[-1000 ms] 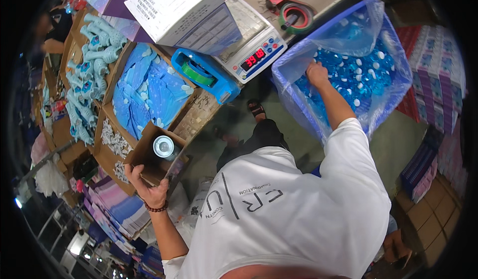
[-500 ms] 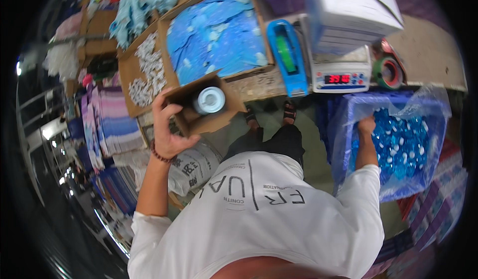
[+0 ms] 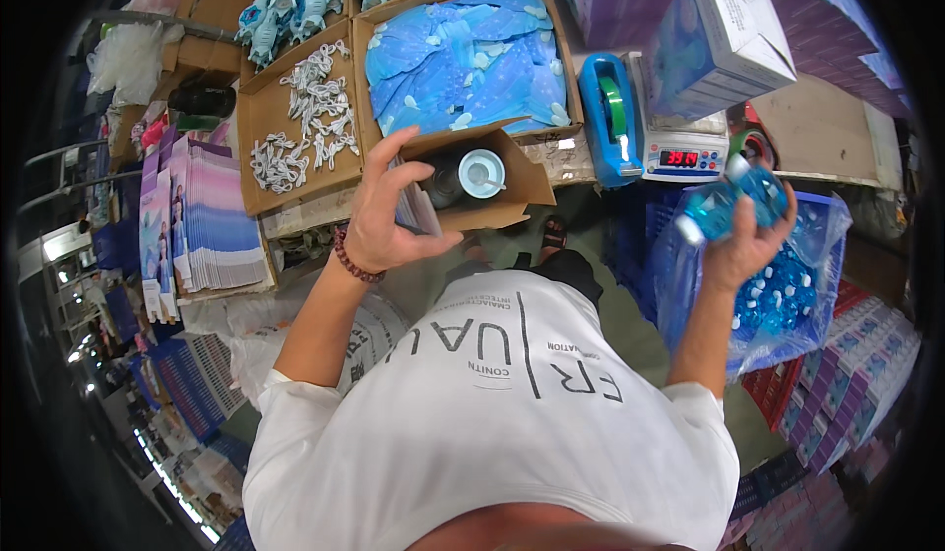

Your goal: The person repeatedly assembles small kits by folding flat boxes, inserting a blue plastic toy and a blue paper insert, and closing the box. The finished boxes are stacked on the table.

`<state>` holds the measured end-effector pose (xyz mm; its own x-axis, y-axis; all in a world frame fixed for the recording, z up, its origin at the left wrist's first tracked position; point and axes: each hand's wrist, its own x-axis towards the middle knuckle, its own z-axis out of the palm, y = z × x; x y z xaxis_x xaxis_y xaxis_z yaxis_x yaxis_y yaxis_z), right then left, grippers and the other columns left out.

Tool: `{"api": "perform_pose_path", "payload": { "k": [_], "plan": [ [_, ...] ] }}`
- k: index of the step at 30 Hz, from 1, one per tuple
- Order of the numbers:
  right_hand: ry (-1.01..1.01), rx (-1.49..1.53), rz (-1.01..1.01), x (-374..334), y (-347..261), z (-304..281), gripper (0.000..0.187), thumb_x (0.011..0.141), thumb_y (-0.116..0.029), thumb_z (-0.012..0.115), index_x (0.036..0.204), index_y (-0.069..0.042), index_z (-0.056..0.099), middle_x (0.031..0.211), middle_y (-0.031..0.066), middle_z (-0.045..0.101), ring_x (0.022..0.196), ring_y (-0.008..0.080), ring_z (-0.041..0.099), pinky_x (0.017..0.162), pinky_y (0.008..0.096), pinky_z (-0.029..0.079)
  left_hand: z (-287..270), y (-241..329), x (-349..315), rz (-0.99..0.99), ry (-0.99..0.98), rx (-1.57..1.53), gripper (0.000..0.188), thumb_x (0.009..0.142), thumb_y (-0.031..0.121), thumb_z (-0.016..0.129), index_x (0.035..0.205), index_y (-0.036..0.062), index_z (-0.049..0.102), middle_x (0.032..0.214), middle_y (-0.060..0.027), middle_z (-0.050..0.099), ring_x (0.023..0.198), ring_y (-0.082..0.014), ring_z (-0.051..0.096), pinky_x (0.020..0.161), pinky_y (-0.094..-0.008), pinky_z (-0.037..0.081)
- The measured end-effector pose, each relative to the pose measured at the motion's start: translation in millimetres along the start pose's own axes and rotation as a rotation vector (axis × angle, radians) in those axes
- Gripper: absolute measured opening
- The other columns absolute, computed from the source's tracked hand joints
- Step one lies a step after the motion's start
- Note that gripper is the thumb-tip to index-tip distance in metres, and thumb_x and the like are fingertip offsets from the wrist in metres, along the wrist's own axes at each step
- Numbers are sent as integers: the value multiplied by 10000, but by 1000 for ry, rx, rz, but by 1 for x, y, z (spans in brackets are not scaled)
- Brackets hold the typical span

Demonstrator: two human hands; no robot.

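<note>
My left hand (image 3: 399,212) spans the near-left side of an open cardboard box (image 3: 527,182), fingers and thumb on opposite edges. Inside the box stands a light blue, round-topped item (image 3: 481,174) with a recessed top, beside a dark shape I cannot make out. A printed panel shows between my left thumb and fingers. In my right hand (image 3: 743,246) are small clear bottles (image 3: 714,212) of blue liquid with white caps, apparently two, lifted over a blue crate (image 3: 679,315). The plastic-lined crate holds several more such bottles (image 3: 778,295).
A digital scale (image 3: 694,148) carries a printed carton (image 3: 724,44). Left of it lies a blue tape dispenser (image 3: 612,123). Along the table are trays of blue winged pieces (image 3: 468,64) and white cables (image 3: 315,98). Stacked printed booklets (image 3: 221,221) stand at left.
My right hand has come up out of the crate with blue bottles in it. The view has shifted, and the box with my left hand appears further right.
</note>
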<state>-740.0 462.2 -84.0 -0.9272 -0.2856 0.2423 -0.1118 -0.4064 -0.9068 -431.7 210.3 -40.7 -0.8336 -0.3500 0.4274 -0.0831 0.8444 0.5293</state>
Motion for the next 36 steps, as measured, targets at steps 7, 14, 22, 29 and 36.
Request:
{"api": "perform_pose_path", "payload": {
  "k": [7,14,22,29,36],
  "plan": [
    [-765,38,-215,-89,-39,199,763,763,-140,835,1358,-51,366,1336,208,512,1146,233,556,964,347,468,-39,-24,-48,72,148,-129,1036,521,233,938,1381,78,382,1395,-232,441,1238,-393,501,1015,-439,438],
    [-1157,-398,-168,-148,-43,272,547,845,-263,758,1297,-42,543,1254,139,612,1194,227,573,1031,376,419,-64,-63,-100,53,315,-194,1036,552,233,920,1400,78,345,1363,-235,455,1205,-413,518,986,-449,458],
    [-946,-388,83,-130,-28,287,330,980,-204,589,1212,30,605,1136,149,678,1086,217,641,934,331,494,-72,-89,-121,60,365,-306,964,585,248,908,1368,37,386,1378,-251,448,1220,-427,508,997,-454,450],
    [-948,-739,54,-31,74,309,292,940,-191,628,1168,-10,650,1043,128,707,944,206,670,823,315,514,-63,-117,-131,17,391,-495,824,764,380,813,1404,45,416,1435,-257,417,1292,-415,465,1065,-465,380],
    [-1216,-1229,-131,40,186,349,324,897,-290,600,1161,-118,675,1145,176,660,1027,367,627,888,432,492,-72,-171,-105,-377,258,-157,470,903,225,649,1297,-2,530,1388,-194,498,1254,-346,510,1020,-381,438]
  ]
}}
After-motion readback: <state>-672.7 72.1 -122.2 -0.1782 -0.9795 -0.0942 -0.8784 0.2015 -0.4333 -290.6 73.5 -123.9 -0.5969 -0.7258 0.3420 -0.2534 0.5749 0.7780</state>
